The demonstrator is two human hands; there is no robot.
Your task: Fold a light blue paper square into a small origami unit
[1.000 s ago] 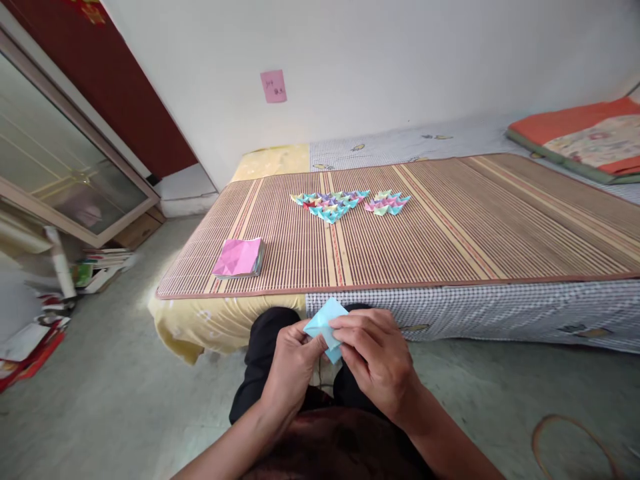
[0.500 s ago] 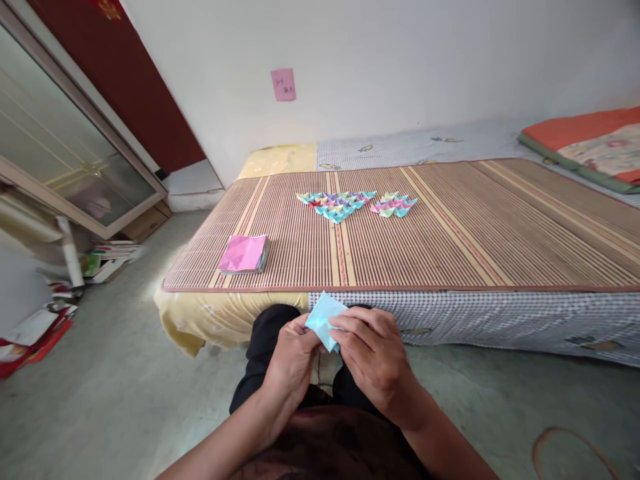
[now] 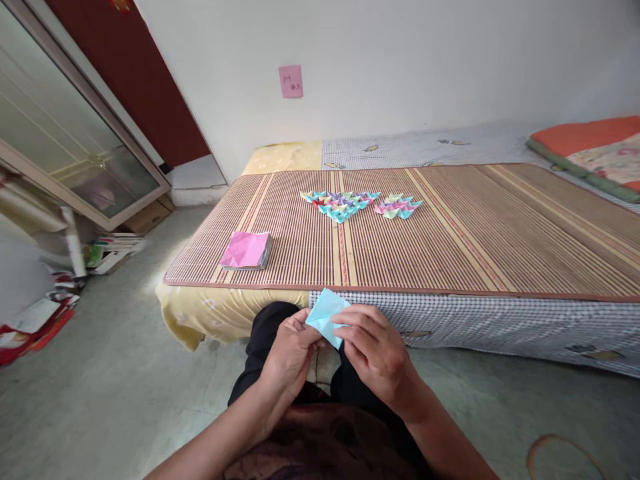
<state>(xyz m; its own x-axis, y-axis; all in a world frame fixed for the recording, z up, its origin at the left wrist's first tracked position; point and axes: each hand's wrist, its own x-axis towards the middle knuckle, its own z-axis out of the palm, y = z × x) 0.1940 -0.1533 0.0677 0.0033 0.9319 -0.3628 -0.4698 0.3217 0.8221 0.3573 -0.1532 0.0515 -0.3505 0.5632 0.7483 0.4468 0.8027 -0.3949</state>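
A light blue sheet of origami paper (image 3: 326,312), partly folded, is held above my lap just in front of the bed's edge. My left hand (image 3: 295,340) pinches its left corner between thumb and fingers. On the other side my right hand (image 3: 375,343) has its fingertips on the paper's right half, hiding part of it. Farther off on the striped mat (image 3: 285,253) lie a large group of small folded paper pieces (image 3: 340,205) in several colours and a smaller group (image 3: 399,206) to its right. A stack of square paper (image 3: 246,251), pink on top, sits at the mat's left.
The mat covers a bed with a yellow cloth (image 3: 200,313) and a checked sheet (image 3: 475,323) hanging over its front. A folded orange quilt (image 3: 590,143) lies at the far right. Books (image 3: 117,247) stand on the floor at left, by a glass-panelled door (image 3: 65,120).
The camera view has shifted slightly. My right fingers have moved a little on the blue paper, and its lower edge looks flatter. Both hands stay on it.
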